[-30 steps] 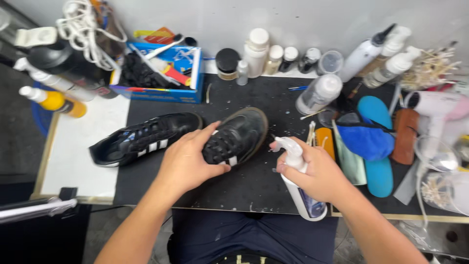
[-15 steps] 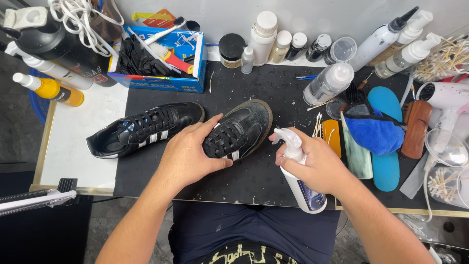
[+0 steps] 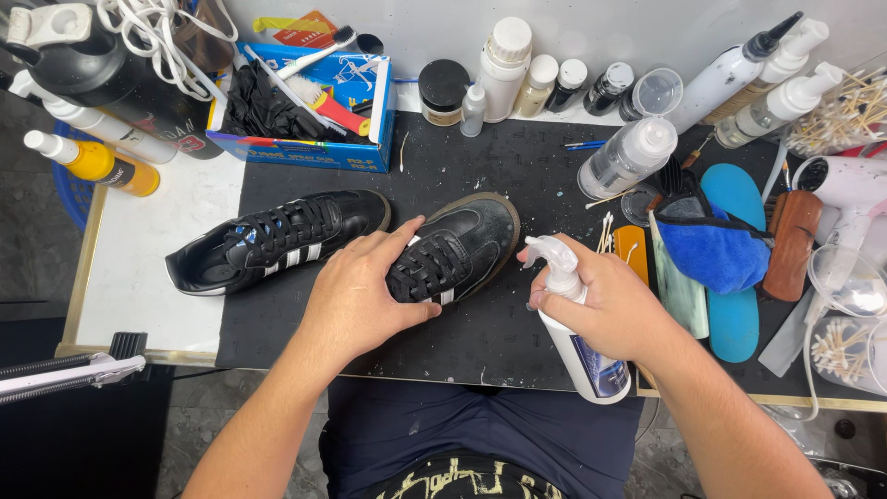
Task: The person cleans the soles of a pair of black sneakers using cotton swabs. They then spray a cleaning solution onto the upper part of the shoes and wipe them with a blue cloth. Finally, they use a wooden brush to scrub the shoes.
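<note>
bright, even overhead light — soft shadows | sharp focus | wide-angle bowing at edges

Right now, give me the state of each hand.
Left hand: closed on the black shoe.
Right hand: closed around the white spray bottle.

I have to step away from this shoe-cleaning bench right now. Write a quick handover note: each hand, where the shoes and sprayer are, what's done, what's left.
Left hand: clasped over the heel end of the near black shoe, steadying it on the black mat.
Right hand: gripping the white spray bottle, forefinger at the trigger, nozzle aimed at that shoe's toe.
Second black shoe: lying on the mat to the left, untouched.
Blue cloth and brown brush: to the right, within reach.
Done: shoe held and sprayer aimed. No wetness or foam can be made out.
Left: likely spraying, wiping, then the other shoe.
</note>
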